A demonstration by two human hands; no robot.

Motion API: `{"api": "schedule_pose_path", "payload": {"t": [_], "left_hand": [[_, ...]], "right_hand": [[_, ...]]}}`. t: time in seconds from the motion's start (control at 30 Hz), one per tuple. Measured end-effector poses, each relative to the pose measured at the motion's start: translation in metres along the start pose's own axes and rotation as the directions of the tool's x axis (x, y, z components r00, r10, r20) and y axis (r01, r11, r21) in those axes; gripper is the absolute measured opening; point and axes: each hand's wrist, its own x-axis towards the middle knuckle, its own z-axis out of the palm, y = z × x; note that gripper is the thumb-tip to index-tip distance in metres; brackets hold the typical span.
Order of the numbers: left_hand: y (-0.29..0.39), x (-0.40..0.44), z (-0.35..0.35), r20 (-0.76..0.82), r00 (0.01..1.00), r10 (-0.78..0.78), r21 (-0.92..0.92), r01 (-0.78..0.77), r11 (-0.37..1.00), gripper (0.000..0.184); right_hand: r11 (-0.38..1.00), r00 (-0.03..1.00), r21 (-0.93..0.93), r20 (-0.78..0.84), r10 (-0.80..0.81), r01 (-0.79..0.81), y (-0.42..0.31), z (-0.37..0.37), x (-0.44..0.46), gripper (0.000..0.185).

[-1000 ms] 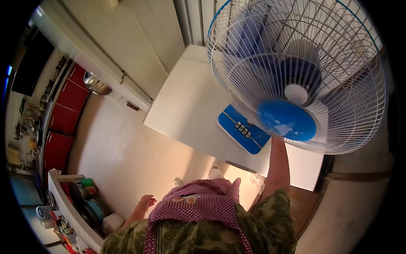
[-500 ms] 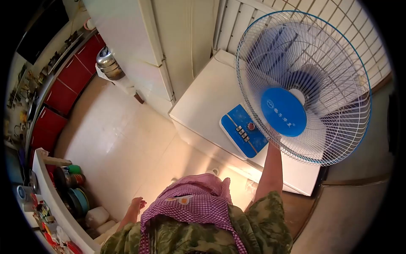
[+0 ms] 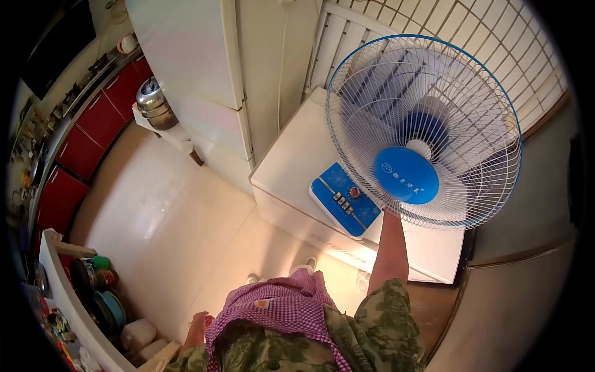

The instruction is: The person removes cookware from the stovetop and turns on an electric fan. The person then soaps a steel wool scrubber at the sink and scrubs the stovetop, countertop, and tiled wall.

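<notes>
One white unit (image 3: 290, 154) stands before the person, bearing a fan (image 3: 421, 133) with a wire cage and blue centre cap. The fan's blue base (image 3: 361, 212) rests on the unit's top, near the front edge. The right hand (image 3: 390, 212) extends behind the cage's lower rim, near the base; fingers hidden, grip undeterminable. The left hand (image 3: 198, 323) hangs low at the person's side; finger spread indistinct, hold undeterminable. Push buttons (image 3: 342, 201) and one round knob (image 3: 354, 192) are fitted on the base.
</notes>
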Motion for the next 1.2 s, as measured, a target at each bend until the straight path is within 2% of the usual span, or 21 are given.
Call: {"api": "schedule_pose_path", "payload": {"t": [0.2, 0.37, 0.5, 0.6, 0.63, 0.67, 0.73, 0.77, 0.8, 0.83, 0.87, 0.9, 0.93, 0.97, 1.0, 1.03, 1.1, 1.17, 1.2], "left_hand": [[-0.001, 0.018, -0.010, 0.078, 0.997, 0.001, 0.034, -0.004, 0.999, 0.033], [-0.005, 0.030, -0.012, 0.154, 0.985, 0.080, 0.138, -0.102, 0.985, 0.036], [0.007, 0.028, -0.008, 0.296, 0.948, 0.114, 0.132, -0.159, 0.978, 0.035], [0.009, 0.033, -0.003, 0.152, 0.988, 0.041, 0.064, -0.051, 0.997, 0.032], [0.009, 0.034, -0.004, 0.150, 0.989, -0.014, 0.016, 0.012, 1.000, 0.026], [0.012, 0.027, -0.001, 0.115, 0.993, 0.018, 0.026, -0.021, 0.999, 0.024], [0.022, 0.015, 0.002, 0.070, 0.994, 0.084, 0.074, -0.089, 0.993, 0.020], [0.029, 0.011, 0.003, 0.076, 0.988, 0.131, 0.139, -0.141, 0.980, 0.020], [0.034, 0.012, 0.004, 0.074, 0.983, 0.170, 0.169, -0.181, 0.969, 0.019], [0.039, 0.011, 0.006, 0.073, 0.979, 0.191, 0.157, -0.201, 0.967, 0.018], [0.045, 0.011, 0.009, 0.069, 0.978, 0.199, 0.142, -0.207, 0.968, 0.019], [0.045, 0.012, 0.009, 0.059, 0.980, 0.188, 0.092, -0.193, 0.977, 0.020], [0.045, 0.016, 0.012, 0.047, 0.986, 0.158, 0.024, -0.159, 0.987, 0.021], [0.038, 0.033, 0.012, 0.028, 0.994, 0.107, -0.055, -0.105, 0.993, 0.022], [0.028, 0.042, 0.007, 0.022, 0.997, 0.079, -0.110, -0.076, 0.991, 0.024], [0.021, 0.044, 0.003, 0.031, 0.997, 0.069, -0.143, -0.064, 0.988, 0.025], [-0.002, 0.023, -0.021, 0.082, 0.979, 0.184, -0.146, -0.171, 0.974, 0.026], [-0.019, 0.007, -0.043, 0.073, 0.959, 0.274, -0.132, -0.263, 0.956, 0.027], [-0.032, 0.002, -0.050, 0.043, 0.951, 0.307, -0.114, -0.300, 0.947, 0.027]], "right_hand": [[1.000, 1.000, 0.016, 0.012, 0.015, -0.015, -0.011, -0.006, 0.004, 0.061], [0.999, 0.999, 0.028, 0.035, 0.019, -0.020, -0.011, -0.015, -0.006, 0.060], [0.998, 0.993, 0.055, 0.121, 0.005, -0.012, 0.000, -0.072, -0.046, 0.059], [0.991, 0.950, 0.115, 0.296, -0.102, 0.071, 0.011, -0.137, -0.059, 0.059], [0.999, 0.967, 0.020, 0.249, -0.051, 0.048, 0.010, -0.161, -0.063, 0.058], [0.981, 0.992, -0.180, 0.084, 0.091, -0.075, 0.005, -0.178, -0.067, 0.049], [0.980, 0.981, -0.077, -0.082, 0.178, -0.185, 0.010, -0.204, -0.080, 0.034], [0.980, 0.978, -0.043, -0.082, 0.192, -0.196, 0.014, -0.218, -0.093, 0.021], [0.979, 0.979, -0.092, 0.074, 0.188, -0.181, 0.017, -0.236, -0.108, 0.017], [0.961, 0.975, -0.167, -0.040, 0.218, -0.222, 0.010, -0.223, -0.133, 0.022], [0.938, 0.962, -0.212, -0.065, 0.266, -0.274, 0.010, -0.216, -0.155, 0.018], [0.910, 0.945, -0.255, -0.106, 0.309, -0.326, 0.014, -0.210, -0.182, 0.015], [0.857, 0.913, -0.323, -0.070, 0.402, -0.402, 0.021, -0.202, -0.206, 0.008], [0.796, 0.831, -0.258, -0.061, 0.552, -0.548, 0.034, -0.184, -0.224, 0.010], [0.700, 0.733, -0.336, 0.038, 0.679, -0.631, 0.052, -0.176, -0.237, 0.014], [0.731, 0.729, -0.395, 0.191, 0.658, -0.556, 0.069, -0.158, -0.259, 0.015], [0.677, 0.577, -0.427, 0.356, 0.735, -0.599, 0.093, -0.106, -0.289, 0.017], [0.635, 0.497, -0.550, 0.399, 0.771, -0.543, 0.107, -0.041, -0.312, 0.020], [0.621, 0.495, -0.647, 0.401, 0.771, -0.443, 0.110, -0.008, -0.320, 0.022]]}}
